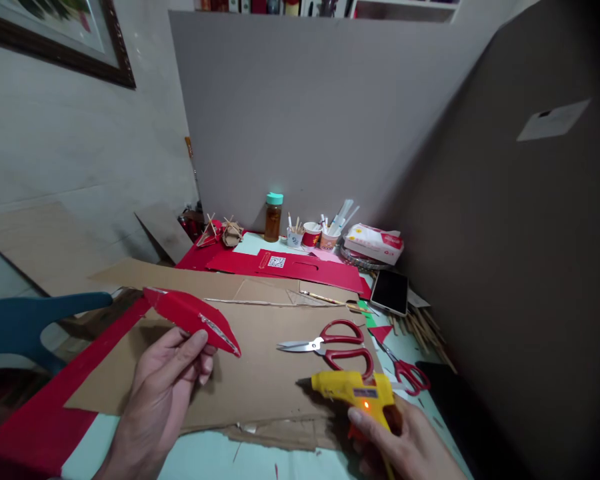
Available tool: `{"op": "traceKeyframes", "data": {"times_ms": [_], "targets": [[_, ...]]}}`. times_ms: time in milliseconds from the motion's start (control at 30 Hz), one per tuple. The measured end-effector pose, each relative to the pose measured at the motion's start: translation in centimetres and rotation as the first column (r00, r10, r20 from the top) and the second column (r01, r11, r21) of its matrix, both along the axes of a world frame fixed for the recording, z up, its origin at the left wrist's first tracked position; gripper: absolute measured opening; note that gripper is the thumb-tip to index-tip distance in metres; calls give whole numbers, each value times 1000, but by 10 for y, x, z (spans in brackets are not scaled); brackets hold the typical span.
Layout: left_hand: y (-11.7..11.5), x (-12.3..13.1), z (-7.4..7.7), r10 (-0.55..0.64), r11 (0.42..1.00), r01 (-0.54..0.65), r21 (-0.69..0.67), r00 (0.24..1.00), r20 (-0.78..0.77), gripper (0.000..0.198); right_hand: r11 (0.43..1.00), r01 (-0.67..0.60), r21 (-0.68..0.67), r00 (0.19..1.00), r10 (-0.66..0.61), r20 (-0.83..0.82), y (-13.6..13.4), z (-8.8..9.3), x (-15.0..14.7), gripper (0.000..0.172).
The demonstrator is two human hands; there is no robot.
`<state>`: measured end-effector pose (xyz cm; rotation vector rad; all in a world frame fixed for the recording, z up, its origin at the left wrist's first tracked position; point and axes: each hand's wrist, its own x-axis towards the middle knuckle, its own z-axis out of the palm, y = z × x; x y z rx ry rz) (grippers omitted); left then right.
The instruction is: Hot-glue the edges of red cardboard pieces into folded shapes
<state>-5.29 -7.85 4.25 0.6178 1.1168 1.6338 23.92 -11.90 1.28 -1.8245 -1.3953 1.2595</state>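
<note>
My left hand [173, 377] pinches a red cardboard piece [193, 313], leaf-shaped and pointed at both ends, between thumb and fingers. A pale, shiny strip runs along its near edge. In my right hand [397, 433] is a yellow glue gun [353, 387], its small orange light lit and its dark nozzle facing left, toward the red piece but apart from it. Beneath both hands lies a large sheet of brown cardboard [260, 373]. Red-handled scissors [325, 343] rest on it with handles spread, just beyond the glue gun.
A second pair of scissors [410, 377] and a tablet [390, 292] lie at the right, beside thin sticks [430, 333]. Farther back are a red card sheet [310, 270], a bottle [273, 220], paper cups [311, 235] and a tissue pack [375, 243]. A blue chair [25, 327] stands left.
</note>
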Motion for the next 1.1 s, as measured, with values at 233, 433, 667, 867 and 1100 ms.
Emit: {"op": "traceKeyframes", "data": {"times_ms": [233,433,667,867,1100], "targets": [[-19,13,8,-44,998,46,-47,999,23,37,960,-232,156,489,-23,872,-7,14,21,43],[-37,44,13,-126,988,130,-80,990,62,35,339,-417,843,865,-136,483,-19,43,-42,30],[-57,64,3,-298,953,303,-21,946,125,25,374,-121,920,981,184,55,-20,33,-81,41],[-63,76,-7,-431,890,444,-98,893,128,25,523,116,844,967,134,-216,-26,17,-81,30],[-73,28,-38,-220,966,258,-10,803,-553,18,515,202,833,970,11,-241,-26,8,-79,21]]}}
